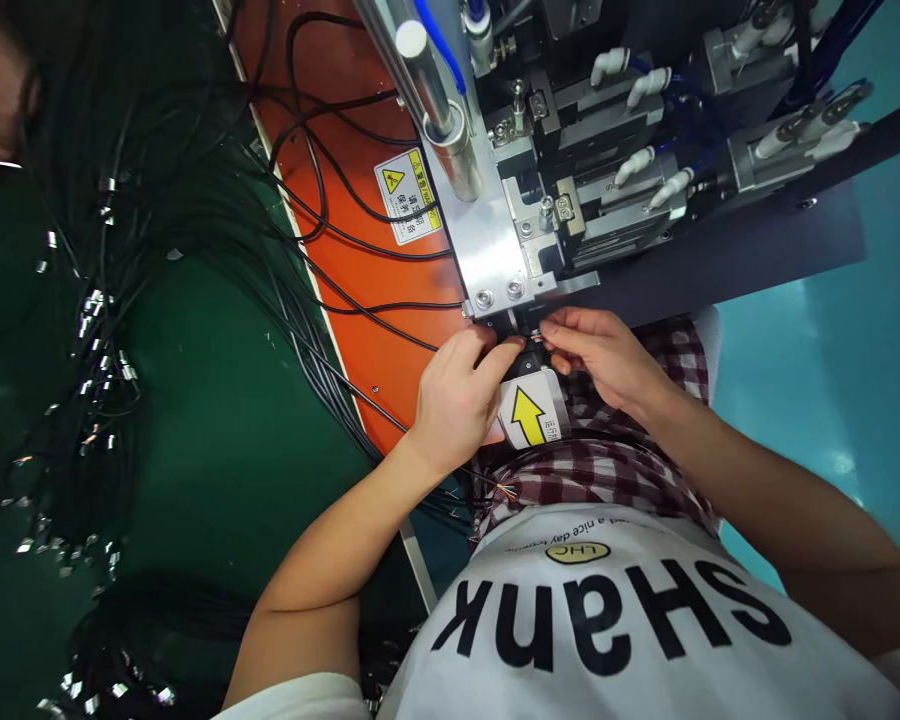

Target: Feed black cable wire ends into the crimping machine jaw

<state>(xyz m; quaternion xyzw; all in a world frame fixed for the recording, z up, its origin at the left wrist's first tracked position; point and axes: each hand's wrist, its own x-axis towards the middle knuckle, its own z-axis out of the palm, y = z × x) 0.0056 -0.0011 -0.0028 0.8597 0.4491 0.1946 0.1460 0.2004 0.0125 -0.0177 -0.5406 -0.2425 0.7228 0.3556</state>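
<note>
Cables (pixel 195 250) sprawl over green bench (pixel 217 440); hands meet under metal machine (pixel 510 220).

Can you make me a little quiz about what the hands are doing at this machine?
1. True or false: both hands are up at the front of the metal machine.
2. What colour is the arrow on the white label just below the fingers? A) red B) yellow C) blue
3. What lies in a big heap on the green table?

Key
1. True: the left hand and the right hand meet at a small black part under the machine.
2. B, yellow.
3. Black cables with shiny metal ends.
</note>
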